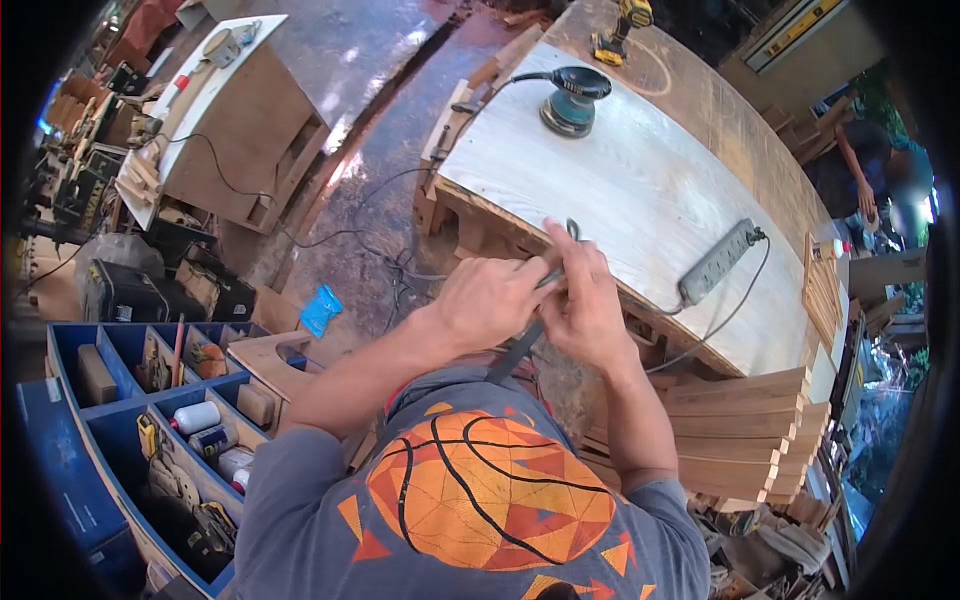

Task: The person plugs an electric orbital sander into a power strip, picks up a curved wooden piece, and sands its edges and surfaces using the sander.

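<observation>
Head view: left hand [485,305] and right hand [585,310] together mid-frame, both clamped on dark strip [516,354], probably cord or strap, too small to tell; small loop up past fingers. Held near edge of desk [600,185]. On desk: sander [572,103] upper middle, power strip [718,267] to the right. Blue divided box [105,410] lower left.

The place is a woodworking workshop. Indicators: a random orbital sander [571,103] on the pale wood-grain board [610,190] beyond the hands [530,295]; a yellow cordless drill [622,32] farther beyond; stacked wood strips [735,430] to the right of the grip; a blue compartmented tool cabinet [110,405] to its left.
</observation>
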Demonstrator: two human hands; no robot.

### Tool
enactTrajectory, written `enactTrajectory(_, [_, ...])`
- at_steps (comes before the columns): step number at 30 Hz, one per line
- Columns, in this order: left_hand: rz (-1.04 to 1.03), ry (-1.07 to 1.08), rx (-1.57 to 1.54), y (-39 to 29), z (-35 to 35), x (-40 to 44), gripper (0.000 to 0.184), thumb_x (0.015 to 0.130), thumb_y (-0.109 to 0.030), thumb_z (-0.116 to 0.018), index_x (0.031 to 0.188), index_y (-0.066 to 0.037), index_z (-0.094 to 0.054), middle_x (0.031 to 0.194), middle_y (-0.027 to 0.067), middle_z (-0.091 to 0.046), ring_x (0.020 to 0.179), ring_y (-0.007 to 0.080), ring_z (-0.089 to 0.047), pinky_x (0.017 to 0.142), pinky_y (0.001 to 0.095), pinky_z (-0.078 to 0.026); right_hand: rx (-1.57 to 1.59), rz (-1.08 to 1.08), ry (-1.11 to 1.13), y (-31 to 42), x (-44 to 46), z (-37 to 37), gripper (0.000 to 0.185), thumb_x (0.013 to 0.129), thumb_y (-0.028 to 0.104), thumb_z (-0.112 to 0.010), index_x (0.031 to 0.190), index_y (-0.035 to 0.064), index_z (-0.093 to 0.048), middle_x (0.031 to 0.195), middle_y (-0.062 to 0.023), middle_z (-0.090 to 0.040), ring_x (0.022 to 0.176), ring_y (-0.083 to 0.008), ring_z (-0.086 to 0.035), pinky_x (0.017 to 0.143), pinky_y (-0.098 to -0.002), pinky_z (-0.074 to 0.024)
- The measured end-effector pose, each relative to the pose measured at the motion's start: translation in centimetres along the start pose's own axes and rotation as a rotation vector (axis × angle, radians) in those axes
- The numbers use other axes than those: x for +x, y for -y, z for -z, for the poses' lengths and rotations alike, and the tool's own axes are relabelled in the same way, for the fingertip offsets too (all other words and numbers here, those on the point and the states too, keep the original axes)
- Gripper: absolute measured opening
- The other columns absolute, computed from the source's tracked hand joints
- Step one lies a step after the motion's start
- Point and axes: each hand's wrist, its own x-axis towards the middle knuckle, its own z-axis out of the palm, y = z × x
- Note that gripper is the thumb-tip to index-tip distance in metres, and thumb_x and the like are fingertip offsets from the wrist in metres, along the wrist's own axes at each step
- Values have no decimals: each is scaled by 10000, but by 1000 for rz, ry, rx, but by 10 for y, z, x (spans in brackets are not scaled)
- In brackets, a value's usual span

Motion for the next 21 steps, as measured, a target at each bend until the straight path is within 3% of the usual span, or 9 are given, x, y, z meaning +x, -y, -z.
enactTrajectory(2, [-269,-290,-169,-4,17,2,238,978,-232,-749,1111,-39,-711,878,217,-735,841,434,-728,688,441,-578,185,-108,37,-1,12,7,314,888,85,-765,1192,62,-690,888,-195,-701,787,-340,-691,734,-437,-546])
enactTrajectory(4, [-184,-316,-248,40,6,-14,261,958,-215,-771,1133,-30,-716,922,212,-744,841,403,-747,696,416,-583,105,-76,-63,-2,14,34,26,915,51,-729,918,67,-749,697,-167,-655,599,-269,-663,570,-375,-489])
enactTrajectory(7, [242,-268,-290,207,-50,-76,259,925,-117,-766,1171,-35,-767,1056,196,-775,966,240,-778,836,372,-583,323,-197,-387,-39,-16,107,50,945,27,-711,966,53,-748,825,-66,-717,663,-123,-645,590,-274,-493])
enactTrajectory(8, [454,-374,-364,262,-68,-105,227,901,-114,-725,1103,-36,-795,1100,211,-779,1026,325,-775,915,409,-589,361,-174,-579,-65,-29,131,72,974,14,-687,983,57,-744,840,-48,-696,691,-107,-639,612,-259,-495])
enactTrajectory(11, [657,-332,-131,316,-62,-152,217,946,-166,-707,1083,-26,-801,1063,219,-782,1031,325,-769,907,410,-577,588,-218,-1200,-115,-58,195,103,1024,73,-657,966,3,-705,822,-45,-678,701,-128,-641,614,-256,-490])
enactTrajectory(14, [505,-581,-100,333,-43,-133,284,1055,-245,-636,1068,-2,-784,977,198,-775,932,304,-766,840,396,-565,963,-161,-1169,-178,-108,232,164,1040,133,-657,952,-1,-694,807,-49,-670,682,-142,-617,627,-275,-494])
enactTrajectory(17, [706,-838,-774,276,35,-81,339,1119,-280,-571,1017,-5,-740,725,109,-641,691,180,-663,658,355,-502,54,-452,-896,-180,-101,182,177,1020,168,-662,934,20,-707,698,-46,-631,655,-127,-585,629,-300,-489])
enactTrajectory(19, [355,-911,-779,169,102,-68,335,1123,-287,-566,994,-16,-715,655,71,-509,628,120,-563,581,341,-424,65,-534,-407,-166,-93,141,123,980,119,-699,968,1,-730,705,-63,-680,669,-135,-647,608,-314,-507])
enactTrajectory(21, [196,-910,-500,135,98,-62,321,1119,-276,-573,995,-18,-719,660,72,-525,637,120,-572,590,336,-432,-142,-484,-230,-168,-90,99,45,972,12,-669,990,-10,-704,728,-55,-691,647,-111,-633,574,-293,-479])
